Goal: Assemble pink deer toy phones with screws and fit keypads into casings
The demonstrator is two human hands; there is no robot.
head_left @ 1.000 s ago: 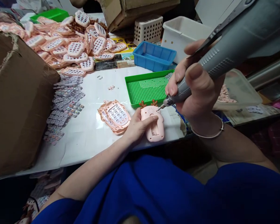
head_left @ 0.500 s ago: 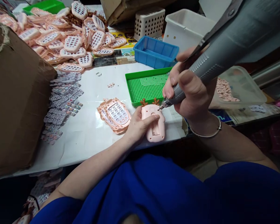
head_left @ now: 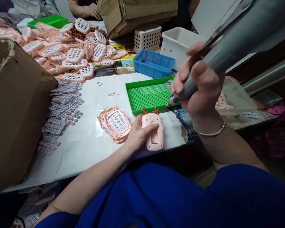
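My left hand (head_left: 139, 133) grips a pink toy phone (head_left: 153, 132) with brown antlers, its back and open battery recess facing up, thumb across it. My right hand (head_left: 201, 82) is wrapped around a grey electric screwdriver (head_left: 213, 65). The driver's tip is raised off the phone, near the front right corner of a green tray (head_left: 144, 95). Small silver screws (head_left: 168, 84) lie in the tray's far right corner. Left of the phone, pink front shells (head_left: 118, 123) with keypad sheets lie overlapped on the table.
A cardboard box (head_left: 18, 110) stands at left beside rows of keypad pieces (head_left: 61, 110). Behind are a heap of pink shells (head_left: 61, 52), a blue bin (head_left: 153, 63), a white bin (head_left: 180, 41) and a clear tub (head_left: 239, 95). Another person's hand (head_left: 93, 11) shows at the back.
My right hand has lifted the screwdriver's tip off the phone and moved it toward the green tray. The left hand still holds the phone. The view has tilted up slightly.
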